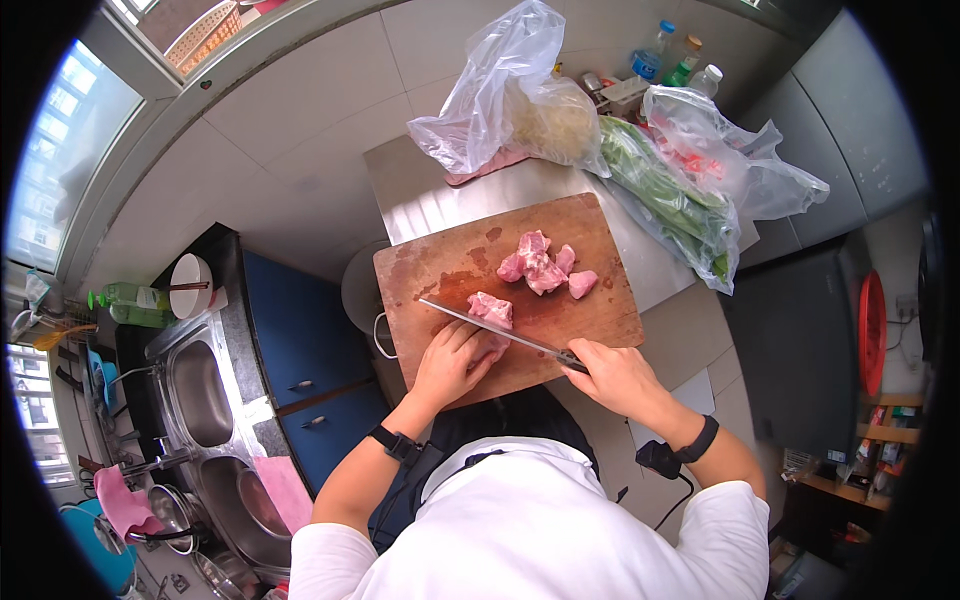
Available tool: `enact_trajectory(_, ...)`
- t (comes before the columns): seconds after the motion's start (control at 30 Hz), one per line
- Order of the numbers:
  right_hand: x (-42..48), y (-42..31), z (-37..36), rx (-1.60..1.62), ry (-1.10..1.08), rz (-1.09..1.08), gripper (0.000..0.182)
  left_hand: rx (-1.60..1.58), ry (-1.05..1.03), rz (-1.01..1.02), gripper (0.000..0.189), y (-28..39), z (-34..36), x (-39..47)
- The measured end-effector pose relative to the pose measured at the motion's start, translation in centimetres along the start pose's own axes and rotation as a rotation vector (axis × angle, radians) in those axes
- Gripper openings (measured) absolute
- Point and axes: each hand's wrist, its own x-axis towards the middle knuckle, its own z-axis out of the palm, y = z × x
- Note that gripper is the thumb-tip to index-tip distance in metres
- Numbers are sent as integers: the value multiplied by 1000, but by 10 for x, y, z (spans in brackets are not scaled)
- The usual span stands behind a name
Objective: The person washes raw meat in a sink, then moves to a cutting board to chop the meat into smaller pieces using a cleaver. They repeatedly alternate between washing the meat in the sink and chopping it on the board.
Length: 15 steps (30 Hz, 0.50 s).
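Note:
A wooden cutting board lies on a stainless steel table, its surface stained with wet patches. On its near half is a piece of raw meat, which my left hand presses down with the fingertips. The handle of a kitchen knife is in my right hand. Its blade points left and crosses the meat just beyond my left fingers. Farther back on the board, several cut chunks of raw meat sit in a loose group. My left palm hides part of the held piece.
Behind the board stand a plastic bag of pale food and a bag of green vegetables. Several bottles line the back. A double sink and blue cabinets are at left; a dark appliance is at right.

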Motion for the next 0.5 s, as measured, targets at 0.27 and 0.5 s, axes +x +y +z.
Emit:
enact_trajectory(0.27,7,-1,-7,-149,-112,-25,26,-84,33,-50,23,4,-2,2)
enact_trajectory(0.5,62,1,27,-23,-150,2,27,-9,35,-94,33,-22,-7,-1)
